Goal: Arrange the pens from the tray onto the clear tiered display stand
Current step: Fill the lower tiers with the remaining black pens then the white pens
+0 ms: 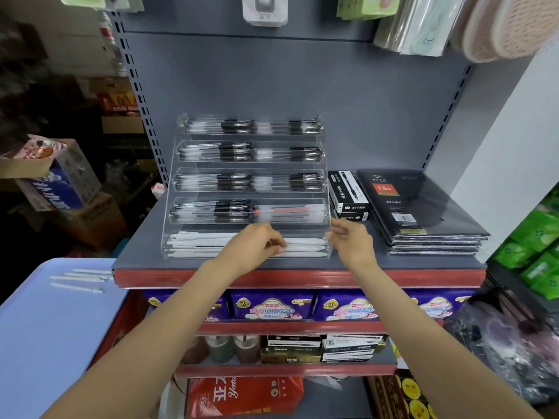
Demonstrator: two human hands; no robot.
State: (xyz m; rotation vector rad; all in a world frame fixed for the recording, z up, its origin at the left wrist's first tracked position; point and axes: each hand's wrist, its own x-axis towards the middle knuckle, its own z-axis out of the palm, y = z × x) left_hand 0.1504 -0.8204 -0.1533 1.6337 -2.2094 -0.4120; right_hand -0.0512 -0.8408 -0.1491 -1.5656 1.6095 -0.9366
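Pens (193, 244) lie flat in the lowest tier of the clear tiered display stand (172, 204), long axes running from nine to three o'clock, parallel to the shelf edge (296, 275).

From the head view, we see our left hand (257, 244) over the middle of that tier, fingers curled and fingertips pinched on a white pen (302, 241) whose free length runs toward three o'clock. Our right hand (352, 240) is at the stand's right end, at three o'clock from the left, fingers loosely curled with the tips at the clear end wall; we cannot tell whether they touch it or the pen's tip. Between the two hands the pen lies level.

Four more white pens (80, 279) wait on the pale blue tray (45, 343) at eight o'clock from the stand, well apart from both hands, lying nearly the same way as the tier. We judge the left hand nearer to them, so the next reach is probably its job. Upper tiers hold black-capped pens (236, 154).
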